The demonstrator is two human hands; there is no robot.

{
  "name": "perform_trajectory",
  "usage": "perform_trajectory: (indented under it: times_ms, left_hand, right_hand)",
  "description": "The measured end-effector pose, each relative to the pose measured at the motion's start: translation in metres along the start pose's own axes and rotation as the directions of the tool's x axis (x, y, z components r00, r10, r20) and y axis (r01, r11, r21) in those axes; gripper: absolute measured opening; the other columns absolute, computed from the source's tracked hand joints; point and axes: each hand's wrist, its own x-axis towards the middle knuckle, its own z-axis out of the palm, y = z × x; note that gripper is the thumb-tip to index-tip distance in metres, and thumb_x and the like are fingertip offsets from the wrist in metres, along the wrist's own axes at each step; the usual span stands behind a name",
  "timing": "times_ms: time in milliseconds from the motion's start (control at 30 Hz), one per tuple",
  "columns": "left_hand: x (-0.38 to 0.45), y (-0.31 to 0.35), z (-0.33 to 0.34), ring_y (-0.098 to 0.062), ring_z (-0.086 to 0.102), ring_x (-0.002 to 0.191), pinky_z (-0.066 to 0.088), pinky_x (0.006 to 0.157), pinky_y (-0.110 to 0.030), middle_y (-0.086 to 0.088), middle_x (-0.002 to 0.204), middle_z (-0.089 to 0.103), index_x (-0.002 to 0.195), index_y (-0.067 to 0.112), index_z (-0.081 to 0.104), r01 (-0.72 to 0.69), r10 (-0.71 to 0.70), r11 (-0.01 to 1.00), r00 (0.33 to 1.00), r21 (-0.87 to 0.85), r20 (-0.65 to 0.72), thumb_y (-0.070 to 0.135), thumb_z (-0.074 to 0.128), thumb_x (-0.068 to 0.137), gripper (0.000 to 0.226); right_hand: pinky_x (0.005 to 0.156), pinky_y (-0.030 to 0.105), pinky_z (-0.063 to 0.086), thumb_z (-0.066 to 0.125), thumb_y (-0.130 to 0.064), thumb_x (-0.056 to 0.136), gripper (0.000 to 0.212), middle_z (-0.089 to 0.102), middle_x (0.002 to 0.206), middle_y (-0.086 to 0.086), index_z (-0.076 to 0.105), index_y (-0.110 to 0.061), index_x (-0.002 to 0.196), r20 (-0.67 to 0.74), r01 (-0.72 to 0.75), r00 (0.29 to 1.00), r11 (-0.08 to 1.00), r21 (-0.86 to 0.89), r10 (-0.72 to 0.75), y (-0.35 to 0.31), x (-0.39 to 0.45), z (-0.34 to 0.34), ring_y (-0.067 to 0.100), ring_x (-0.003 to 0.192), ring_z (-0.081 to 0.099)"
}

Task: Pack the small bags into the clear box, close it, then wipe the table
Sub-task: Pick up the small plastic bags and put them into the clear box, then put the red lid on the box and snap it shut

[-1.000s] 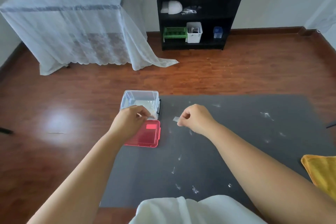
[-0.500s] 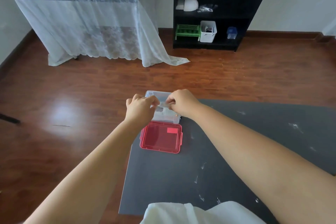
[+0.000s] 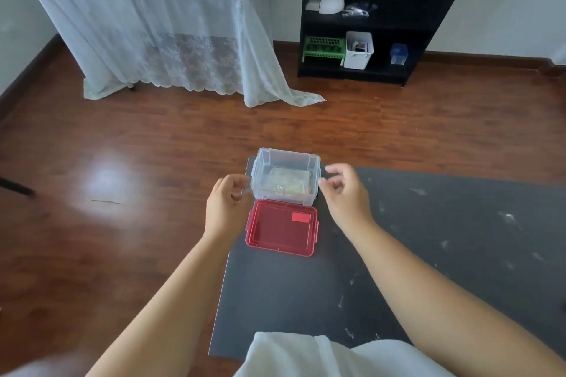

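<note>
The clear box [image 3: 284, 162] stands open at the far left corner of the dark grey table [image 3: 398, 254]. Small clear bags [image 3: 286, 184] lie inside it. Its red lid [image 3: 281, 228] lies flat on the table just in front of the box. My left hand [image 3: 226, 205] hovers at the box's left side, fingers loosely curled and holding nothing. My right hand [image 3: 346, 193] hovers at the box's right side, fingers apart and holding nothing. Neither hand clearly touches the box.
White scraps and smears [image 3: 508, 219] dot the right part of the table. White cloth [image 3: 306, 355] lies at the near edge. Beyond are a wooden floor, a lace-covered table [image 3: 153, 24] and a black shelf unit [image 3: 367, 15].
Both hands were over the box holding a small bag half a second ago. They have let go and drawn apart to the box's two sides. The camera view shifted left.
</note>
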Motion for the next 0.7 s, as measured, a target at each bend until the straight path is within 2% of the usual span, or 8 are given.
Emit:
perform_trajectory:
  times_ms: [67, 133, 233, 300, 367, 500, 600, 700]
  left_hand:
    - [-0.009, -0.015, 0.001, 0.005, 0.058, 0.077, 0.040, 0.065, -0.015, 0.014, 0.098, 0.061, 0.093, 0.039, 0.060, 0.084, -0.087, 0.994, 0.996, 0.068, 0.037, 0.022, 0.064, 0.083, 0.020]
    - [-0.015, -0.027, 0.004, -0.001, 0.058, 0.080, 0.039, 0.068, -0.018, 0.011, 0.098, 0.063, 0.101, 0.027, 0.063, 0.171, -0.183, 0.975, 0.980, 0.140, 0.080, 0.024, 0.066, 0.083, 0.018]
    - [-0.023, -0.033, 0.010, -0.010, 0.060, 0.086, 0.040, 0.068, -0.020, 0.010, 0.090, 0.066, 0.102, 0.022, 0.068, 0.198, -0.228, 0.959, 0.964, 0.204, 0.138, 0.022, 0.066, 0.083, 0.019]
    - [-0.027, -0.031, 0.011, -0.008, 0.060, 0.079, 0.041, 0.061, -0.019, 0.011, 0.082, 0.065, 0.100, 0.025, 0.071, 0.187, -0.226, 0.957, 0.960, 0.224, 0.166, 0.017, 0.063, 0.081, 0.022]
    - [-0.030, -0.027, 0.008, -0.004, 0.057, 0.069, 0.040, 0.055, -0.019, 0.013, 0.076, 0.062, 0.099, 0.029, 0.072, 0.200, -0.243, 0.955, 0.951, 0.221, 0.191, 0.015, 0.060, 0.079, 0.026]
    - [-0.041, -0.018, -0.011, -0.010, 0.050, 0.057, 0.042, 0.057, -0.024, 0.013, 0.063, 0.060, 0.088, 0.039, 0.072, 0.282, -0.259, 0.958, 0.928, -0.050, 0.268, 0.018, 0.066, 0.077, 0.025]
    - [-0.056, -0.008, -0.027, -0.015, 0.051, 0.066, 0.040, 0.069, -0.033, 0.011, 0.067, 0.061, 0.088, 0.029, 0.076, 0.307, -0.207, 0.909, 0.919, -0.281, 0.336, 0.011, 0.074, 0.076, 0.022]
    - [-0.069, 0.003, -0.032, -0.011, 0.054, 0.068, 0.039, 0.074, -0.033, 0.009, 0.069, 0.059, 0.085, 0.021, 0.076, 0.320, -0.183, 0.868, 0.917, -0.380, 0.355, 0.006, 0.078, 0.077, 0.017]
  right_hand:
    - [0.060, 0.020, 0.042, 0.064, -0.027, 0.085, 0.016, 0.063, 0.078, -0.011, 0.057, -0.031, 0.098, 0.028, -0.170, 0.985, 0.984, -0.046, 0.171, 0.016, -0.019, 0.003, 0.005, 0.074, 0.060]
    - [0.056, 0.016, 0.037, 0.064, -0.028, 0.085, 0.014, 0.065, 0.085, -0.009, 0.061, -0.028, 0.099, 0.138, -0.274, 0.945, 0.949, -0.153, 0.295, 0.031, -0.033, 0.008, 0.007, 0.076, 0.061]
    - [0.052, 0.016, 0.038, 0.063, -0.029, 0.087, 0.025, 0.067, 0.088, -0.001, 0.062, -0.021, 0.111, 0.220, -0.282, 0.911, 0.917, -0.281, 0.348, 0.040, -0.043, 0.014, 0.010, 0.072, 0.061]
    - [0.055, 0.022, 0.047, 0.063, -0.022, 0.087, 0.027, 0.068, 0.085, 0.003, 0.061, -0.019, 0.114, 0.226, -0.283, 0.906, 0.908, -0.309, 0.359, 0.041, -0.044, 0.015, 0.018, 0.073, 0.066]
    - [0.059, 0.030, 0.058, 0.060, -0.011, 0.086, 0.024, 0.069, 0.075, 0.006, 0.060, -0.017, 0.109, 0.223, -0.374, 0.876, 0.895, -0.245, 0.427, 0.040, -0.045, 0.014, 0.021, 0.063, 0.069]
    - [0.058, 0.029, 0.059, 0.057, 0.001, 0.087, 0.022, 0.069, 0.077, 0.011, 0.066, -0.006, 0.105, 0.295, -0.552, 0.799, 0.834, 0.011, 0.525, 0.036, -0.046, -0.007, 0.020, 0.058, 0.069]
    - [0.063, 0.032, 0.059, 0.060, -0.007, 0.090, 0.015, 0.069, 0.078, 0.013, 0.067, -0.009, 0.103, 0.366, -0.599, 0.778, 0.779, 0.185, 0.511, 0.028, -0.055, -0.029, 0.026, 0.068, 0.073]
    - [0.069, 0.037, 0.059, 0.052, -0.011, 0.090, 0.021, 0.074, 0.082, 0.016, 0.070, -0.007, 0.100, 0.399, -0.593, 0.784, 0.763, 0.259, 0.475, 0.021, -0.066, -0.048, 0.031, 0.078, 0.074]
